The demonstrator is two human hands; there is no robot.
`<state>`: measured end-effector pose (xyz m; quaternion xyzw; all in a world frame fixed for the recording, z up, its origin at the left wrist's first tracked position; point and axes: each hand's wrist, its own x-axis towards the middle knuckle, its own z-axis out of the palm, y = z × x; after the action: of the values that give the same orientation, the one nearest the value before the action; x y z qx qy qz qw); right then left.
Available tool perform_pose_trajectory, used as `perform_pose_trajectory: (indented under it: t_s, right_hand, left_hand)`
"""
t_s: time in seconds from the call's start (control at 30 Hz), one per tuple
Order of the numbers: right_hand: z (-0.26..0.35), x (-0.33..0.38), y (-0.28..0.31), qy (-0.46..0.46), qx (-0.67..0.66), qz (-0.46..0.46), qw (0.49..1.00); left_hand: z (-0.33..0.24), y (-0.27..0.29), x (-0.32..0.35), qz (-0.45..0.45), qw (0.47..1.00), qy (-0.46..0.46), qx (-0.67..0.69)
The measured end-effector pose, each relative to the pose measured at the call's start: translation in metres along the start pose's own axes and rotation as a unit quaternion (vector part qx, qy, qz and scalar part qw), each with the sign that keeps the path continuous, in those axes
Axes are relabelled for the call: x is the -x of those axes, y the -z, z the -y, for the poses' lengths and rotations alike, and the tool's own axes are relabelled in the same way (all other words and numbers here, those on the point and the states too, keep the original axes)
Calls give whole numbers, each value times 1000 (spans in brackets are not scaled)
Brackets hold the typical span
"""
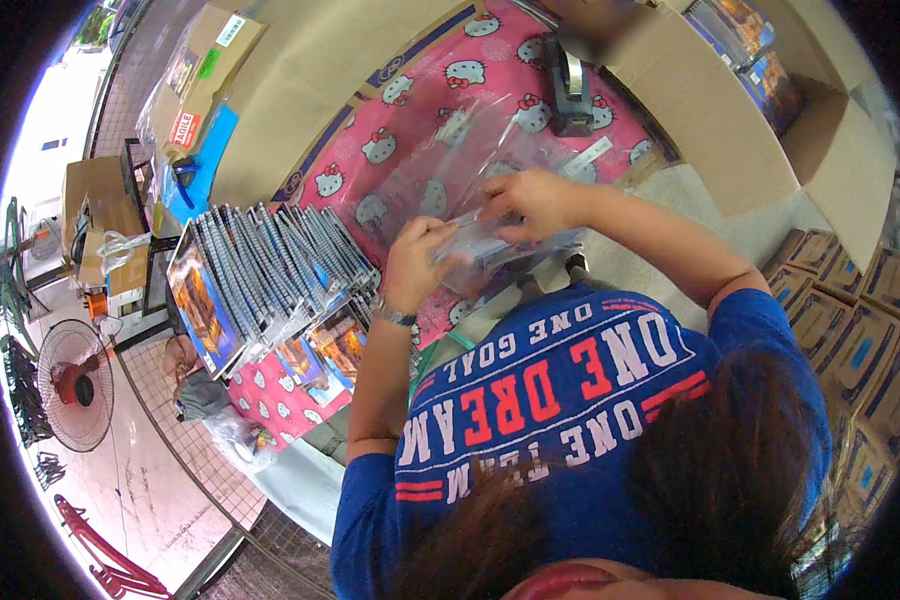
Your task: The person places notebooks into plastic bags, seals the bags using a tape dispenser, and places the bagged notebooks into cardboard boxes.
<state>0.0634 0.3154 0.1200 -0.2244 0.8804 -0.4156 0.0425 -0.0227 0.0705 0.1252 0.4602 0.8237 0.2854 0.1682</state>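
My left hand [422,262] is closed on the near side of a clear plastic bag [470,245]. Its fingertips are partly smeared by motion. On the other side of the bag, my right hand [532,205] pinches the crumpled plastic with bent fingers. More clear plastic bags [445,165] lie flat just beyond both hands. To the left of my left forearm stands a row of spiral-bound calendars or booklets [270,280] with picture covers, leaning against one another. Whether anything is inside the bag, I cannot tell.
A pink cartoon-cat cloth [380,145] covers the table. A black tape dispenser [570,95] stands at its far side. An open cardboard box [720,125] at right contains picture-covered items. Stacked cartons [850,320] sit at far right, a fan [75,385] at left.
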Motion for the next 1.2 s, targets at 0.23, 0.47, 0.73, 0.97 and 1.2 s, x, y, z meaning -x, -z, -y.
perform_pose_trajectory:
  t_s: [0.23,0.47,0.73,0.97,1.2]
  right_hand:
    - [21,16,-23,86,206,-59,973]
    - [21,0,-56,-127,190,-178,957]
    - [-97,19,10,-348,-194,-418,817]
    - [-194,66,-9,-453,-372,-475,657]
    - [-165,79,-66,-292,-458,-555,630]
  left_hand:
    - [-2,-14,28,-60,989,-104,-86]
    - [-12,-29,11,-180,978,96,-34]
    - [-4,-24,6,-160,966,174,-103]
    - [1,-10,-21,-78,978,192,-25]
    - [47,-27,-12,-98,926,223,288]
